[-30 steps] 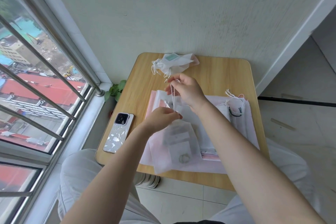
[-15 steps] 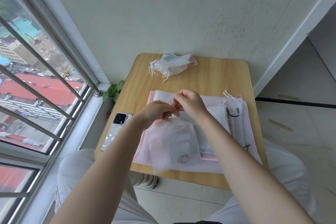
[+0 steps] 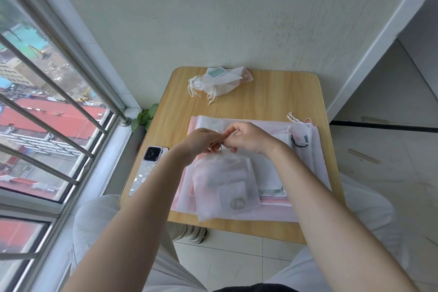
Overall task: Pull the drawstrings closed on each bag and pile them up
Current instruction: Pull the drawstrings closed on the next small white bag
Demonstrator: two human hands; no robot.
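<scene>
The right hand [image 3: 248, 138] has dropped to meet the left hand [image 3: 201, 142]; both pinch the gathered neck of the white bag [image 3: 225, 187] hanging just below them.

You've got two hands in view, one translucent bag [image 3: 225, 187] held at its neck, two cinched bags [image 3: 213, 82] piled at the far edge, one phone [image 3: 149, 168], one surface [image 3: 272, 99]. Flat bag stack [image 3: 308, 173]: count unclear, layers overlap.
</scene>
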